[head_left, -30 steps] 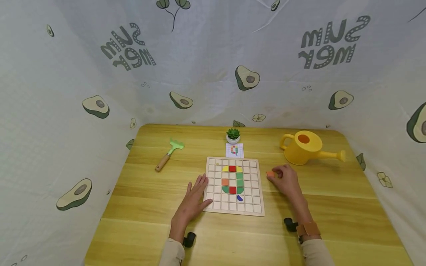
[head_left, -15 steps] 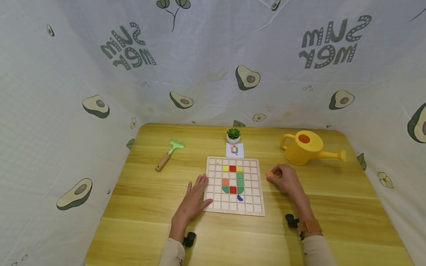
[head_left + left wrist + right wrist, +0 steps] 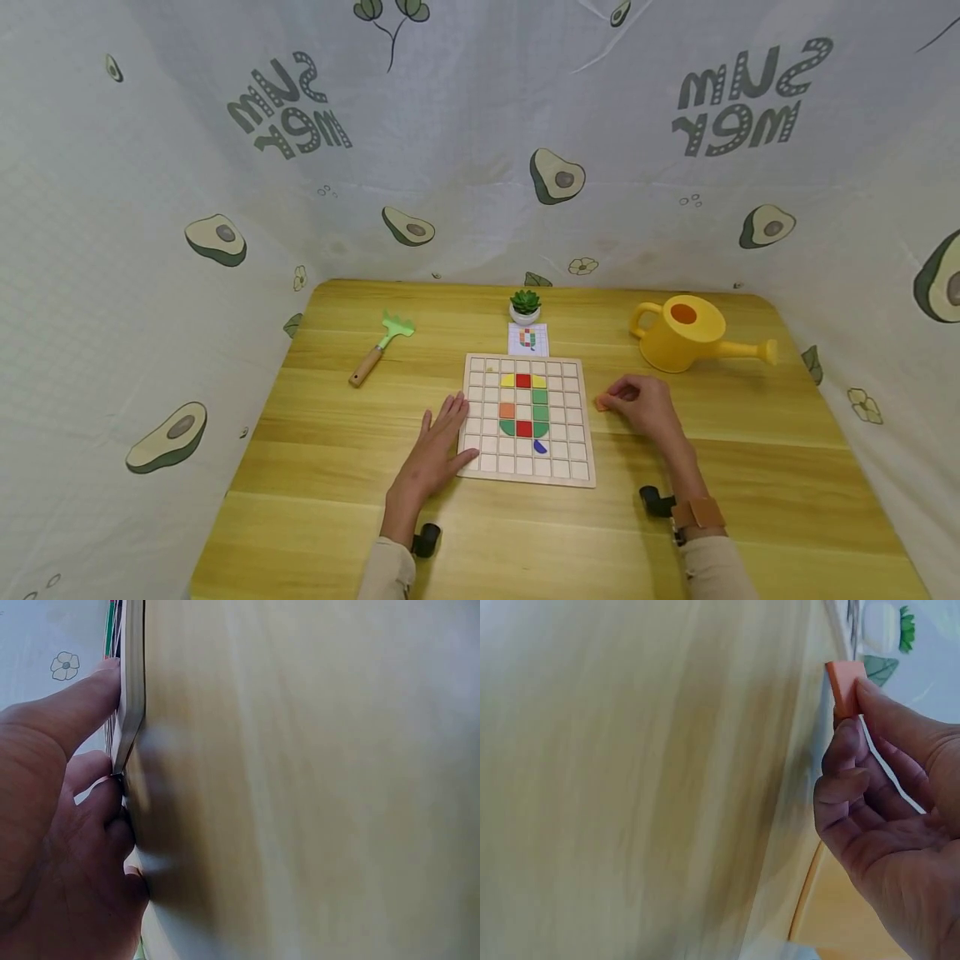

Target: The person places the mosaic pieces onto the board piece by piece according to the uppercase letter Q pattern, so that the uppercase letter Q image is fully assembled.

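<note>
Between thumb and fingers, my right hand [image 3: 647, 407] pinches an orange square tile [image 3: 846, 687] just right of the wooden grid board [image 3: 480, 460]. My left hand [image 3: 435, 454] lies with straight fingers on the board's left edge, its thumb on the lower left corner. Set in the grid are red, yellow and green tiles, a single orange tile [image 3: 507, 411] in the left column, and a blue piece [image 3: 540, 447] below. In the left wrist view, the board's edge [image 3: 133, 682] appears side-on beside the thumb.
Behind the board lies a pattern card [image 3: 528, 340], with a small potted succulent [image 3: 525, 307] beyond it. A yellow watering can [image 3: 678, 333] stands at the back right. On the left lies a green hand rake [image 3: 381, 348] with a wooden handle.
My right hand has shifted slightly left and toward me, with the orange tile tilting in its fingers. The left hand and the board have stayed put.
</note>
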The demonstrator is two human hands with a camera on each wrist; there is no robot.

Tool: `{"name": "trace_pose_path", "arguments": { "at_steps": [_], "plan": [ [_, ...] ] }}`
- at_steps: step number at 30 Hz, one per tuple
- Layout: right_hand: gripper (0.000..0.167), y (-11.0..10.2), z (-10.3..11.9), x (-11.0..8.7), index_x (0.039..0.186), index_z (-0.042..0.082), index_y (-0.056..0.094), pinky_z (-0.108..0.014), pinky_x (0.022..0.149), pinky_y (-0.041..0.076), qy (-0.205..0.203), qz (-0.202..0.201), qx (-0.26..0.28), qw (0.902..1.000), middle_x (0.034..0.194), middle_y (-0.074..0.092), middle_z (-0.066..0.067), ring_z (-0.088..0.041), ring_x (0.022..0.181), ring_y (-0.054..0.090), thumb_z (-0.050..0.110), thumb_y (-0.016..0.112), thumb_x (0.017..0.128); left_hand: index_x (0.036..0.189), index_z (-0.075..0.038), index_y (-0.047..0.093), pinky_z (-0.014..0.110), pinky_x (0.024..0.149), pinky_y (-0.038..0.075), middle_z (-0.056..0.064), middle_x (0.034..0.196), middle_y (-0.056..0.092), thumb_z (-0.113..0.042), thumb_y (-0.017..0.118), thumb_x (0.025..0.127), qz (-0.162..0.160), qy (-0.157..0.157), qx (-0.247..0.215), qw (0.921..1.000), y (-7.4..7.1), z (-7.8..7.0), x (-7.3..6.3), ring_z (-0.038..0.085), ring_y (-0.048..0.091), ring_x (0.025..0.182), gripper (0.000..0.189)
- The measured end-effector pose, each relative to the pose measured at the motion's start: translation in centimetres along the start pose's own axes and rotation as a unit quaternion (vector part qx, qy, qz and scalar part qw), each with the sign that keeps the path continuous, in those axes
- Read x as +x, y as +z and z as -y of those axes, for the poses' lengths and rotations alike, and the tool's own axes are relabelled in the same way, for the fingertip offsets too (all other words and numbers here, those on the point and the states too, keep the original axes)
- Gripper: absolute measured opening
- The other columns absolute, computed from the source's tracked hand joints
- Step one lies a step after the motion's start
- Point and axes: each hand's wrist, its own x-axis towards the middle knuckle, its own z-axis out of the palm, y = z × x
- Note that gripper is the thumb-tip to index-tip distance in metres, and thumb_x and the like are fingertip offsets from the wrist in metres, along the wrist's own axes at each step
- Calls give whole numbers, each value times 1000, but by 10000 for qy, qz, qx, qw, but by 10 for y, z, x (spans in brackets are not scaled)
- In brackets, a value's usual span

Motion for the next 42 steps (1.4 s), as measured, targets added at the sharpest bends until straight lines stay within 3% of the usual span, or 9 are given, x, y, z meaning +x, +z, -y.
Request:
{"name": "trace_pose_path", "arguments": {
  "at_steps": [8, 13, 19, 25, 31, 42],
  "plan": [
    [17, 13, 23, 1, 101, -6, 81, -23, 64, 60, 199, 121, 867, 9960, 90, 79, -14, -23, 76, 73, 11, 82, 98, 170, -4, 29, 60, 135, 4, 9, 180, 20, -28, 72, 105, 47, -76, 37, 10000, -1, 0, 1, 29, 13, 167, 81],
    [17, 28, 40, 6, 107, -7, 80, -27, 65, 64, 192, 238, 1394, 9898, 92, 80, -17, -23, 73, 75, 8, 80, 99, 169, -2, 30, 64, 133, 4, 13, 179, 21, -26, 73, 104, 1, -34, -39, 10000, -2, 2, 0, 33, 15, 167, 82],
    [12, 48, 59, 11, 101, -5, 82, -24, 64, 63, 96, 221, 1588, 9870, 89, 80, -16, -19, 71, 74, 6, 81, 97, 169, -1, 30, 64, 133, 5, 14, 179, 21, -25, 73, 104, 3, -3, -13, 10000, -3, 3, 1, 35, 15, 167, 82],
    [10, 69, 75, 18, 98, -6, 82, -26, 62, 63, -111, 530, 1778, 9826, 80, 78, -15, -21, 66, 73, 4, 79, 98, 170, -1, 29, 66, 132, 2, 15, 179, 21, -26, 73, 104, -22, 119, -184, 9998, -1, 6, 1, 36, 14, 167, 82],
    [9, 87, 90, 24, 96, -5, 82, -21, 60, 59, -404, 601, 1508, 9859, 79, 77, -12, -17, 65, 71, 3, 80, 97, 171, -6, 28, 61, 134, 1, 9, 180, 19, -29, 73, 104, -3, 38, -147, 9999, 2, 8, 2, 30, 12, 167, 84],
    [5, 103, 98, 31, 90, 2, 84, -26, 69, 55, -1227, 627, 293, 9900, 89, 79, -7, -12, 77, 66, 6, 84, 93, 171, -8, 27, 57, 135, 0, 5, 180, 18, -31, 72, 104, -44, -43, -72, 10000, 6, 9, 2, 25, 12, 168, 84]
  ]
}}
